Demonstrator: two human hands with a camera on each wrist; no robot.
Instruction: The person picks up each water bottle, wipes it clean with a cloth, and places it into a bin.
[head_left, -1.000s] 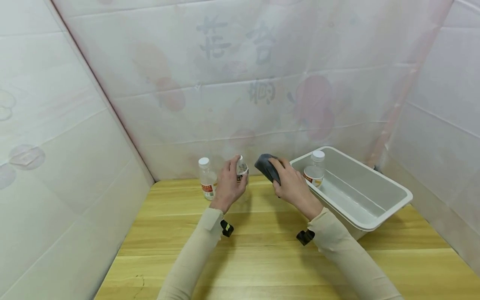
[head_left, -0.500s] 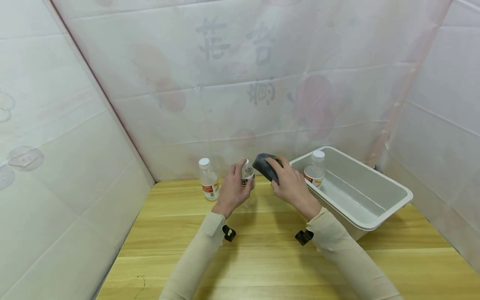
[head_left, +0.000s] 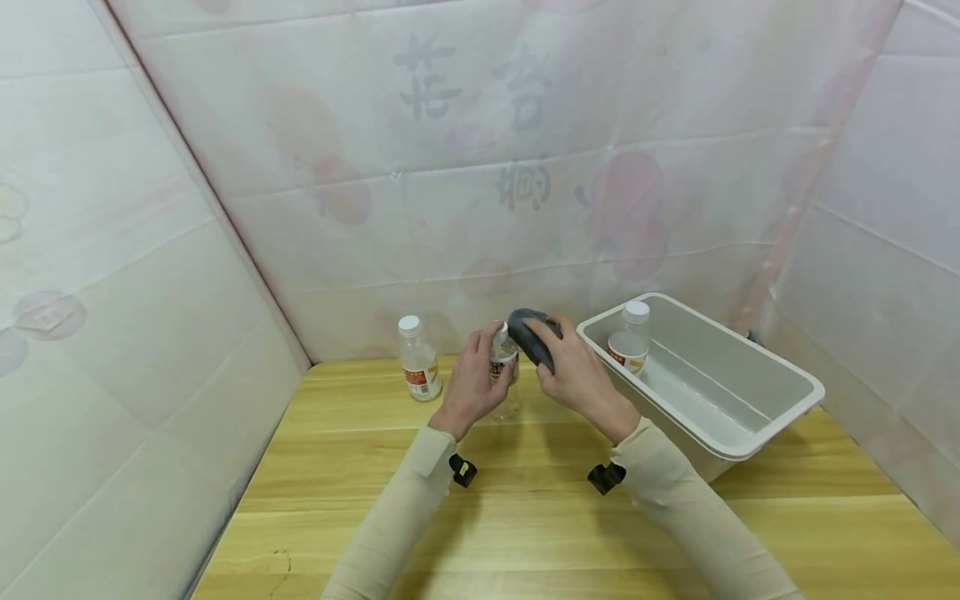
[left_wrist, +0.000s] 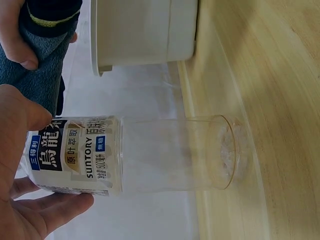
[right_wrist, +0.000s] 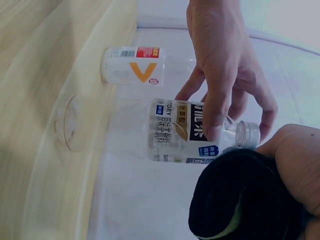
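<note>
Left of the white tub (head_left: 780, 421), a capped bottle (head_left: 419, 359) stood alone. Nearer the tub, the left hand (head_left: 474, 385) curled round a clear labelled bottle (head_left: 505, 367) standing on the table (head_left: 525, 517). Beside it, the right hand (head_left: 577, 377) gripped a dark cloth (head_left: 531, 335) at the bottle's top.

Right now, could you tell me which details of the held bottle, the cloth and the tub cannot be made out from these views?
- Held bottle: in the head view the left hand covers most of it; whether a cap is on the neck cannot be told.
- Dark cloth: bunched under the right hand; its full shape is hidden.
- White tub: its near wall hides part of the floor and the base of the bottle inside.
</note>
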